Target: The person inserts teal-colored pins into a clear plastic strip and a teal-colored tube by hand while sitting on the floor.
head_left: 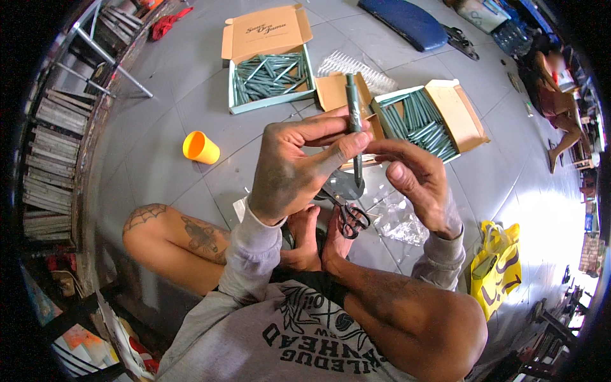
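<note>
My left hand (289, 162) pinches a dark green pen (354, 105) between thumb and fingers. The pen stands nearly upright and has pale markings on its barrel. Close beside it on the right, my right hand (417, 178) has its thumb and curled fingers apart, with nothing visible between them. Its fingertips reach close to the pen; whether they touch it I cannot tell. Below the hands, black-handled scissors (354, 221) lie by my feet. Beyond my hands, an open box (273, 100) and a second open box (468, 114) hold many similar green pens.
An orange cup (201, 148) rests on the grey tiles at left. Clear plastic (404, 219) lies right of my feet, and more clear plastic pieces (356, 69) lie between the boxes. A yellow bag (495, 270) is at right, a blue cushion (407, 24) farther off. Another person (557, 95) sits far right.
</note>
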`<control>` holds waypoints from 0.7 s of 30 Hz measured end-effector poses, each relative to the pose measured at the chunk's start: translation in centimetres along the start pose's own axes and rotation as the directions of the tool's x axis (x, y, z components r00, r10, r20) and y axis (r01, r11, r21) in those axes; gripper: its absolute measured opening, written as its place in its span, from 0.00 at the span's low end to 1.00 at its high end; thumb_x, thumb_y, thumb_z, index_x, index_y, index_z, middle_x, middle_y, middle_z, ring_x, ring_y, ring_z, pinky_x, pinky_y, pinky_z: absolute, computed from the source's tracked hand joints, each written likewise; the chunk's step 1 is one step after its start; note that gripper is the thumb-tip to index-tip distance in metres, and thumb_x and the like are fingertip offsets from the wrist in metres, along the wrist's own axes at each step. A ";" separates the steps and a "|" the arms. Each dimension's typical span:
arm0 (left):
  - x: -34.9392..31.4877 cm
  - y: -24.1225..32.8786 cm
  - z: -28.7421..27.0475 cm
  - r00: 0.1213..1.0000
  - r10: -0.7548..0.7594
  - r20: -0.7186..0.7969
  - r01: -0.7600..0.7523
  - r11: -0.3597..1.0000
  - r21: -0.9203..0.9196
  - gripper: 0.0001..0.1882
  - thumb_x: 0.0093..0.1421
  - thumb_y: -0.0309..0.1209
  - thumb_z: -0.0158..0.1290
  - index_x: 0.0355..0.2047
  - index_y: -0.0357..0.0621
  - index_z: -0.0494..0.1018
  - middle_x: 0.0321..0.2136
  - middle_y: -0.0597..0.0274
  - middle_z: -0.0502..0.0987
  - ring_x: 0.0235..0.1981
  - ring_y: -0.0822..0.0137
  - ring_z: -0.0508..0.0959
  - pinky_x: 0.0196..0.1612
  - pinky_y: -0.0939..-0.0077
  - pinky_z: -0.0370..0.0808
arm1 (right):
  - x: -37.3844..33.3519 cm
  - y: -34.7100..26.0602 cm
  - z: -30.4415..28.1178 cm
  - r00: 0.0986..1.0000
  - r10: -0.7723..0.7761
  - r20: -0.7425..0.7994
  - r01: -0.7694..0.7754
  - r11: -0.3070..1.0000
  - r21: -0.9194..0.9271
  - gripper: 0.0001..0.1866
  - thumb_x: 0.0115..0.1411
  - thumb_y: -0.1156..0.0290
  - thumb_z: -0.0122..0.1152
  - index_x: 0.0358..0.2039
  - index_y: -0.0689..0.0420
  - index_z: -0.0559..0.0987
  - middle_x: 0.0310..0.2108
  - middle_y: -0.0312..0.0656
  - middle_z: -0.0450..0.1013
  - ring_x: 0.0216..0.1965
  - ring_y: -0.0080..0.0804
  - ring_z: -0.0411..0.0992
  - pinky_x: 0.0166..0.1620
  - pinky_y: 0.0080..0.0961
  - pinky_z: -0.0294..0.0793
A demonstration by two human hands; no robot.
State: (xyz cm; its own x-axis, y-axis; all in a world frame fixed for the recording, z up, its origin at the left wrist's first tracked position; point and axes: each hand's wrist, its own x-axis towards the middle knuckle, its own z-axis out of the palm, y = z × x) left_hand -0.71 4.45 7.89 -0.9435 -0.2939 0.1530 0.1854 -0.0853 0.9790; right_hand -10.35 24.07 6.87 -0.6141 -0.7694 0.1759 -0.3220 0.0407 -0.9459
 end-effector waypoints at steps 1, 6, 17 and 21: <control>0.1 -0.1 0.3 1.000 0.024 0.015 -0.025 0.999 0.040 0.15 0.61 0.26 0.62 0.47 0.32 0.80 0.42 0.52 0.83 0.44 0.67 0.81 0.51 0.75 0.77 | 0.4 -0.5 -0.1 1.000 -0.018 0.025 0.018 1.000 -0.006 0.22 0.65 0.56 0.63 0.48 0.63 0.80 0.40 0.47 0.80 0.41 0.33 0.79 0.46 0.31 0.76; 0.4 0.6 0.8 0.996 0.006 0.092 -0.003 0.999 -0.040 0.13 0.59 0.29 0.64 0.42 0.35 0.83 0.43 0.54 0.83 0.45 0.69 0.80 0.54 0.74 0.74 | 0.7 -1.8 -0.3 0.998 0.042 -0.037 -0.044 0.998 -0.052 0.20 0.64 0.56 0.64 0.40 0.64 0.83 0.33 0.44 0.80 0.35 0.28 0.78 0.39 0.28 0.76; -1.4 1.4 4.2 0.987 0.154 -0.035 -0.158 0.967 -0.201 0.16 0.65 0.31 0.59 0.49 0.33 0.78 0.37 0.51 0.84 0.42 0.67 0.83 0.46 0.75 0.79 | -0.9 -3.5 0.9 0.991 -0.021 -0.135 0.031 0.997 0.070 0.14 0.64 0.63 0.65 0.32 0.64 0.83 0.25 0.39 0.77 0.27 0.22 0.73 0.31 0.24 0.71; -1.4 2.3 4.4 0.989 0.145 -0.030 -0.148 0.979 -0.141 0.14 0.66 0.32 0.58 0.45 0.33 0.80 0.35 0.57 0.84 0.33 0.74 0.80 0.39 0.80 0.77 | -2.0 -3.2 1.1 0.993 0.047 -0.112 -0.030 0.989 0.143 0.11 0.66 0.69 0.62 0.35 0.66 0.81 0.27 0.39 0.78 0.29 0.23 0.75 0.33 0.23 0.73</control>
State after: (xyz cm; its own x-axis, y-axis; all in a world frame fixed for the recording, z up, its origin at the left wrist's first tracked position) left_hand -0.20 8.85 10.50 -0.8979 -0.3319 0.2892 0.3596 -0.1742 0.9167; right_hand -7.28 24.79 9.20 -0.7051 -0.6905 0.1611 -0.1970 -0.0275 -0.9800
